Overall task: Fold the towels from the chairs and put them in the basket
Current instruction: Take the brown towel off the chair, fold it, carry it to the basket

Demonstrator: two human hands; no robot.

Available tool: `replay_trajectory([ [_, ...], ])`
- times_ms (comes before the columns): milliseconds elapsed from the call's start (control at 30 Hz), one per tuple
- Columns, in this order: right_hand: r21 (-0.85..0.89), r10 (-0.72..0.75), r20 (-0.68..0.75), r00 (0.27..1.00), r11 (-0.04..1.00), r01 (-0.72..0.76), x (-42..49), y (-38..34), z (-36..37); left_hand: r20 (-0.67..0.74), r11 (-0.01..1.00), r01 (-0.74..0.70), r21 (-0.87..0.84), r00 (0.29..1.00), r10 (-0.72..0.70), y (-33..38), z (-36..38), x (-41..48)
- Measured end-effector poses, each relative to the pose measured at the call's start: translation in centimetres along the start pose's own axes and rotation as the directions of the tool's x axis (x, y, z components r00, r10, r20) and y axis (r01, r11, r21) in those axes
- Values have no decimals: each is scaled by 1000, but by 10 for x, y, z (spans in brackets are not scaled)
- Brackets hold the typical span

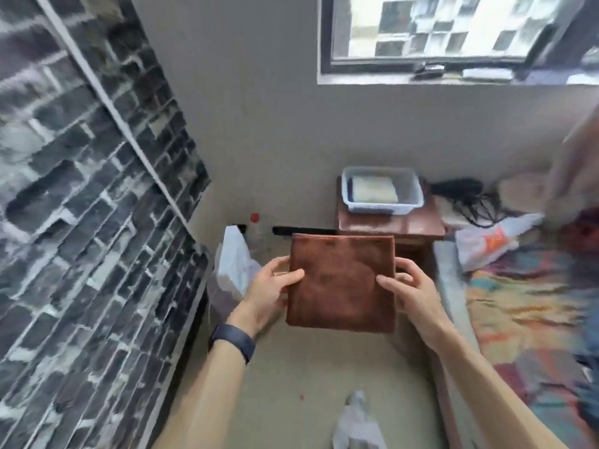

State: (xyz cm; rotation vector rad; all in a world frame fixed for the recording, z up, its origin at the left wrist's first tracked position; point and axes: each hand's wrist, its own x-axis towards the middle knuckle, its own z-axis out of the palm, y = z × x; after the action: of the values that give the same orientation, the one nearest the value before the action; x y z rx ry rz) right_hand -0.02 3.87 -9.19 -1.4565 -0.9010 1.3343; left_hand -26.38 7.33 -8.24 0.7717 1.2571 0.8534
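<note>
head view: folded brown towel (342,283) between hands, left grip (272,288) and right grip (410,291) pinching its side edges.

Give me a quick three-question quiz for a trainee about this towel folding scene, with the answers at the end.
1. True or false: the brown towel is held by both the left hand and the right hand.
2. What does the basket stand on? A) the floor B) a small wooden table C) the bed
3. Fill in: the cream towel already lies inside the ____.

Key: 1. True, one hand on each side of the folded square. 2. B, the small wooden table under the window. 3. basket.
</note>
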Motion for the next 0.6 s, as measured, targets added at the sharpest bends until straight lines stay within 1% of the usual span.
replay_trajectory([
  [100, 40, 2, -82, 997, 999, 1, 57, -15, -41, 69, 999, 15, 48, 997, -18, 33, 52, 61],
  [167, 56, 32, -118, 992, 998, -25, 92, -25, -64, 86, 995, 30, 94, 996, -38, 52, 80, 100],
  [267, 68, 73, -144, 987, 996, -63, 144, -35, -88, 100, 993, 53, 110, 993, -64, 71, 113, 153],
  [367, 46, 113, -168, 979, 993, -106, 192, -40, -104, 104, 986, 90, 138, 989, -105, 82, 131, 199],
  [500, 56, 186, -145, 972, 982, -180, 248, -45, -110, 91, 978, 155, 139, 981, -169, 91, 139, 259],
  [600, 44, 214, -140, 967, 977, -210, 297, -49, -112, 99, 971, 182, 158, 975, -199, 102, 144, 311],
])
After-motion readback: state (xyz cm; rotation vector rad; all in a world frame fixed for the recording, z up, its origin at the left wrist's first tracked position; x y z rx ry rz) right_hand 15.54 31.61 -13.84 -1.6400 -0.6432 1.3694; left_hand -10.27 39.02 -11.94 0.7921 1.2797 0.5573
